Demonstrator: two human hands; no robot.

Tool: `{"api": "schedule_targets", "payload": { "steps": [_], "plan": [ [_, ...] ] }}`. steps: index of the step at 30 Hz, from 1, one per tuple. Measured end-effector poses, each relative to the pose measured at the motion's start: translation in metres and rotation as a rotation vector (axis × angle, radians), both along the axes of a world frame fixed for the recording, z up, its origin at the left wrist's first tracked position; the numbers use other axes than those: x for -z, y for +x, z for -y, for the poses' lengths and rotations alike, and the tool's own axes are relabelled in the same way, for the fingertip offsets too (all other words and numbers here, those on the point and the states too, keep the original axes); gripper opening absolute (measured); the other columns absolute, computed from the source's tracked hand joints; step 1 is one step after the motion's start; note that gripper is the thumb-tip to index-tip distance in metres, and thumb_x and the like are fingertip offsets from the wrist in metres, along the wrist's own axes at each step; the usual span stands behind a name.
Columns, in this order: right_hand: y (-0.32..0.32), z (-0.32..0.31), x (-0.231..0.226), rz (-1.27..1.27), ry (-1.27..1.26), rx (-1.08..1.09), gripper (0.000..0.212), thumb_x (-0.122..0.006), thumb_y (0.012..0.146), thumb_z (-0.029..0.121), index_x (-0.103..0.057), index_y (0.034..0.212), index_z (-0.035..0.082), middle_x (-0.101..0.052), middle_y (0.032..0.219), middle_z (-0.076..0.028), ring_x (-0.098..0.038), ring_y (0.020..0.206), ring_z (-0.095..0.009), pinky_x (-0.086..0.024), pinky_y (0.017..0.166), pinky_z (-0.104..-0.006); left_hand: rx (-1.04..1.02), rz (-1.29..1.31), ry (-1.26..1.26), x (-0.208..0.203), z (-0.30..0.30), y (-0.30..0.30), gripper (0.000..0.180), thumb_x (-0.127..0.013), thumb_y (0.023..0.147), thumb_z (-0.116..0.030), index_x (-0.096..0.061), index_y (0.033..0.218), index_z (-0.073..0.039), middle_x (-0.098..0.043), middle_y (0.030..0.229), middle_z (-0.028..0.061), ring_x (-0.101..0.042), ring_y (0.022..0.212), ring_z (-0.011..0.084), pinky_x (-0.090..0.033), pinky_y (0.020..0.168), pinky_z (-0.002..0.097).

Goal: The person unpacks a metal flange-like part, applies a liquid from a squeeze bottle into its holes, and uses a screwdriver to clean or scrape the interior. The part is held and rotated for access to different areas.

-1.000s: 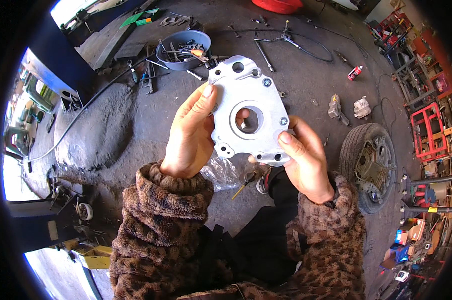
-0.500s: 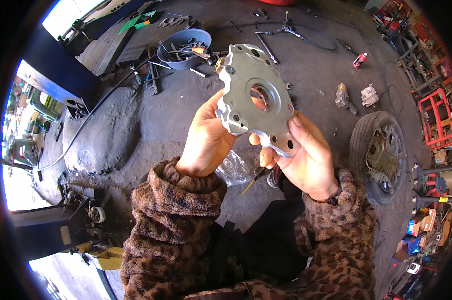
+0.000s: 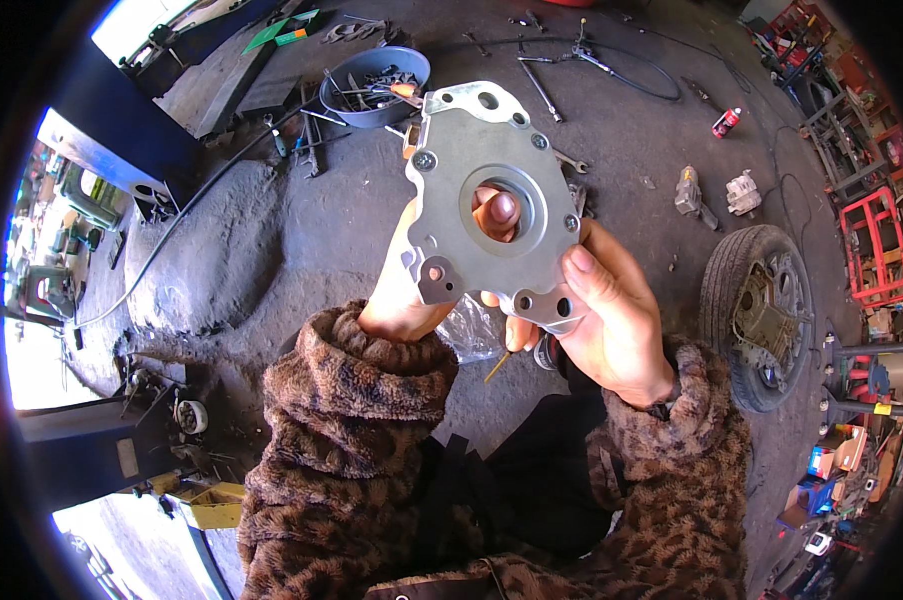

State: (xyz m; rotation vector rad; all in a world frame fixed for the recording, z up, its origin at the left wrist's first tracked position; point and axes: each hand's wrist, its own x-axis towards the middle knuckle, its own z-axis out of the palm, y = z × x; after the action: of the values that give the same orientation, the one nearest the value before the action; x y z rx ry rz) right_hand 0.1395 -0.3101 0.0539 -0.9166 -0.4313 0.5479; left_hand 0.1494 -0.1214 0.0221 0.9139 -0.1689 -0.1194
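Raised in front of me is a flat silver metal housing plate (image 3: 452, 180), perhaps an oil pump, with a round central bore, screws and several bolt holes. Its broad face is turned toward me. My right hand (image 3: 617, 310) grips the lower right edge, thumb on the face and fingers behind. My left hand (image 3: 400, 290) is mostly hidden behind the left side, supporting it from the back. A fingertip shows through the bore; I cannot tell for sure which hand it belongs to. A brass-coloured fitting (image 3: 411, 140) sticks out at the plate's upper left edge.
A grey basin (image 3: 374, 92) of tools stands on the floor beyond. At right lie a wheel with tyre (image 3: 757, 315), two metal parts (image 3: 743, 193) and a red can (image 3: 727, 122). Clear plastic wrap (image 3: 470, 330) lies below my hands. A blue lift post (image 3: 122, 140) rises at left.
The plate has been turned so its face points more squarely at me, and it has shifted slightly left. More of my left hand is now hidden behind it.
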Motion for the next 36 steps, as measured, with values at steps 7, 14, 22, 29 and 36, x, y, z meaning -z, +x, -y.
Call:
{"api": "schedule_targets", "payload": {
  "steps": [7,14,22,29,36],
  "plan": [
    [-0.001,-0.002,-0.002,-0.026,0.01,-0.003,0.031,-0.044,0.107,0.027,-0.044,0.12,-0.002,-0.065,0.1,-0.017,-0.067,0.077,-0.024,-0.053,0.065,-0.0348,-0.022,-0.001,0.044,0.002,0.003,0.002,0.035,-0.067,0.096,-0.024,-0.06,0.119,0.001,-0.069,0.099,0.0073,-0.067,0.08,0.0133,-0.056,0.063,0.0246],
    [-0.005,-0.003,-0.004,-0.07,-0.045,0.053,0.03,-0.045,0.107,0.028,-0.046,0.117,-0.001,-0.064,0.097,-0.014,-0.064,0.075,-0.016,-0.051,0.062,-0.0301,-0.052,0.006,-0.045,0.003,0.008,0.001,0.034,-0.066,0.096,-0.02,-0.058,0.122,0.0,-0.067,0.11,0.0089,-0.068,0.091,0.0161,-0.059,0.076,0.0292],
    [-0.008,-0.006,-0.002,0.071,-0.104,0.09,0.03,-0.045,0.107,0.028,-0.047,0.12,0.001,-0.063,0.1,-0.01,-0.06,0.076,-0.01,-0.049,0.061,-0.0261,0.021,0.005,0.009,-0.003,0.004,0.004,0.035,-0.07,0.093,-0.02,-0.059,0.12,-0.002,-0.067,0.107,0.0085,-0.069,0.09,0.0177,-0.059,0.076,0.029],
    [-0.019,-0.009,-0.009,0.073,-0.131,0.129,0.031,-0.044,0.107,0.028,-0.045,0.123,0.001,-0.061,0.1,-0.012,-0.054,0.07,-0.013,-0.044,0.059,-0.0273,0.098,-0.148,-0.022,-0.027,0.003,-0.014,0.044,-0.077,0.089,-0.028,-0.058,0.121,-0.006,-0.067,0.103,0.0073,-0.068,0.082,0.018,-0.06,0.064,0.0296],
    [-0.017,-0.009,-0.009,0.013,-0.086,0.116,0.028,-0.048,0.106,0.028,-0.046,0.112,0.001,-0.063,0.093,-0.01,-0.059,0.068,-0.012,-0.048,0.06,-0.0266,-0.054,-0.096,0.087,-0.018,0.004,-0.006,0.036,-0.075,0.09,-0.024,-0.061,0.117,-0.005,-0.067,0.1,0.0043,-0.067,0.086,0.015,-0.057,0.07,0.0278]
  ]
}}
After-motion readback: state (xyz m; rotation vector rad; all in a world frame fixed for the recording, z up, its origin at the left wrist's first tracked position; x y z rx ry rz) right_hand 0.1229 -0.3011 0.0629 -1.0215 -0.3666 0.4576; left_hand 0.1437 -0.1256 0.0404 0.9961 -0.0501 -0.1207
